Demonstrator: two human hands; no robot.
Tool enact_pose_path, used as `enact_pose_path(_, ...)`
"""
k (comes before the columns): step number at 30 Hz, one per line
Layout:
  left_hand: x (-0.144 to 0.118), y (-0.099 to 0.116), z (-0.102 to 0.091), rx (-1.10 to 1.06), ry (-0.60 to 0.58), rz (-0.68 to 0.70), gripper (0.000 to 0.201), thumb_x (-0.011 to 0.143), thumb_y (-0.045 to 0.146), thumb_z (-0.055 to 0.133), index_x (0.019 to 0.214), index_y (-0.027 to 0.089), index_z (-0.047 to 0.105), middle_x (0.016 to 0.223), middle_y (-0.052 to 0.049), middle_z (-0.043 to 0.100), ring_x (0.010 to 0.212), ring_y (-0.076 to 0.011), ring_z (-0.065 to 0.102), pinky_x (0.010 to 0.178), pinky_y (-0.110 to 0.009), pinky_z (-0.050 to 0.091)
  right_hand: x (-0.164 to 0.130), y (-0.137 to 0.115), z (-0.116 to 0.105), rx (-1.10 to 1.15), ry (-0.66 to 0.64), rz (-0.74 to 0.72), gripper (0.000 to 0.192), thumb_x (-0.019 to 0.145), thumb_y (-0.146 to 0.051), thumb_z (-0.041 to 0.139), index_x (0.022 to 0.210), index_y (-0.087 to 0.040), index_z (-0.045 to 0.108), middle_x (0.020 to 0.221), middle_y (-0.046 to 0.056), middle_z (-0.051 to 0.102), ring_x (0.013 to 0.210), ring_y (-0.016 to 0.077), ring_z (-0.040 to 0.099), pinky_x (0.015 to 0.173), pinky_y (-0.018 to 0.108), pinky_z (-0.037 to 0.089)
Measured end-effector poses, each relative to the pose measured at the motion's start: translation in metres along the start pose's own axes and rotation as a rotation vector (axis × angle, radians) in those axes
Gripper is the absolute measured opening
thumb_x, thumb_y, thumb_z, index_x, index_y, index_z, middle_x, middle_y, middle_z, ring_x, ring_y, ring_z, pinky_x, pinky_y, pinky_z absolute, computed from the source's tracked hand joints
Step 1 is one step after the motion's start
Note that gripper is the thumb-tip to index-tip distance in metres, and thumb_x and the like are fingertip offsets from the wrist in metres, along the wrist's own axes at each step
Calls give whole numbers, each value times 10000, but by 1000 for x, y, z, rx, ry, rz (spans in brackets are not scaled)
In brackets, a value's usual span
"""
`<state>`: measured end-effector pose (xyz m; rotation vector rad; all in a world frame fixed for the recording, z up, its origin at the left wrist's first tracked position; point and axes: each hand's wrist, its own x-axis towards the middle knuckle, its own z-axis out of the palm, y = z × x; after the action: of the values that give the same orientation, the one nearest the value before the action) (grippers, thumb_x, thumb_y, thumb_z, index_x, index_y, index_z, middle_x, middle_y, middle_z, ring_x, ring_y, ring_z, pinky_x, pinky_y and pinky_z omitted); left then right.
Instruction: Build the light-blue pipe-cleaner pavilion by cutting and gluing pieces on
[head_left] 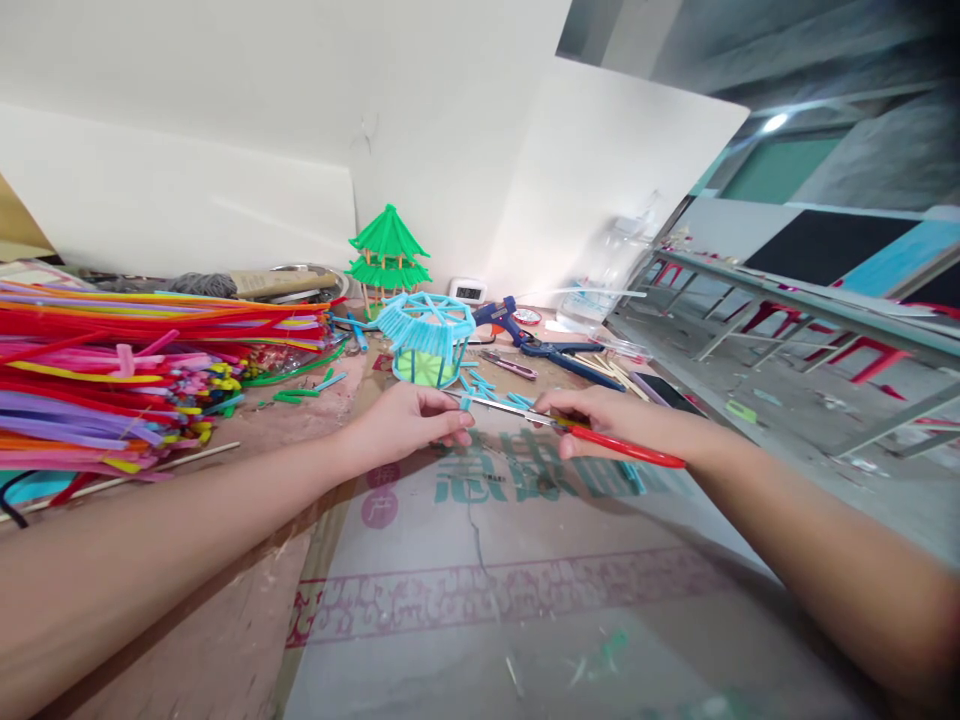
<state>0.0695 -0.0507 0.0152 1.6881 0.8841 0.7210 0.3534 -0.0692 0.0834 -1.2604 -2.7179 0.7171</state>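
Nearest to the camera, two bare arms reach out over a clear sheet (525, 600) with green letters under it, lying on the surface (247, 620). The right hand (600, 420) has its fingers pressed around the red handle of a knife (577, 432), and the thin blade points left across the gap between the hands. The left hand (409, 420) pinches a small blue straw piece (466, 403) between thumb and fingertips, right where the blade tip meets it. This is the risky spot. The blade sits very close to the left fingers, so a slip or a hard push could cut them. The straw piece is tiny and smooth, so it could pop out of the pinch and fly off among the other blue bits (487, 388) lying just behind. A crooked cut could also make the piece the wrong shape. Just past the hands stands a blue straw house (426, 340), not finished, with a green base inside. A bump from a hand could knock it or bend its sticks. To the left lies a big pile of bright straws (112, 370), near the left arm, and a sweep of that arm could push them off. Farther back stand a green straw pagoda (388, 255), a blue glue gun (501, 318) and blue pliers (559, 352). Whether the glue gun is hot cannot be told.
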Motion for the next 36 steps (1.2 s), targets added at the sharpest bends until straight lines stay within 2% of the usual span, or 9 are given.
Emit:
enact_pose_path(5,1,-1,0,8,-12,5,261,830,395,664,809,142,722,808,-65,767,668,-120,645,665,-222,522,1,2,1,21,-11,-9,380,854,-516,610,1081,-212,610,873,21,604,745,180,524,661,274,382)
enact_pose_path(16,1,-3,0,-10,-15,11,248,834,386,660,803,147,719,796,-54,764,660,-111,637,643,-205,500,4,0,2,-42,-26,-16,273,856,-471,623,895,-204,582,785,-8,556,688,153,466,628,259,347)
enact_pose_path(19,1,-3,0,3,-11,25,252,829,390,660,783,149,718,786,-54,762,658,-117,637,639,-210,497,3,2,0,-28,-18,-16,283,855,-481,620,888,-202,588,780,-8,575,697,160,499,632,261,362)
enact_pose_path(22,-1,0,0,61,-16,44,267,832,396,647,773,147,724,796,-54,761,676,-125,638,653,-215,492,1,11,-5,15,-28,14,321,858,-507,606,942,-197,622,868,20,643,757,189,571,657,275,401)
enact_pose_path(24,-2,2,0,119,17,63,289,840,409,631,757,148,723,776,-45,752,676,-131,632,646,-218,476,-1,22,-9,-20,-27,64,403,831,-537,625,1046,-196,657,999,54,681,871,233,617,735,305,443)
enact_pose_path(27,-5,4,0,251,164,80,308,856,410,600,730,152,711,728,-21,727,658,-139,616,617,-230,435,-4,41,-12,-128,-22,167,610,755,-584,687,1231,-205,646,1239,97,659,1092,304,611,922,376,450)
enact_pose_path(29,-6,3,-1,385,257,91,291,851,414,609,749,163,714,741,-10,722,674,-150,616,616,-242,412,-4,50,-12,-158,-25,196,679,738,-588,697,1297,-211,622,1335,100,619,1178,320,584,998,394,432)
enact_pose_path(33,-7,0,-5,651,271,128,309,812,482,671,926,198,720,801,-3,715,717,-173,619,621,-259,392,-7,52,-14,-160,-51,147,603,821,-481,615,1362,-216,591,1362,92,602,1196,295,585,1009,365,447)
enact_pose_path(36,-8,1,-13,825,251,147,338,887,425,597,1142,218,672,819,-12,713,775,-197,632,672,-277,420,-9,46,-16,-160,-64,120,564,844,-381,565,1389,-238,571,1335,94,609,1135,274,612,937,339,486)
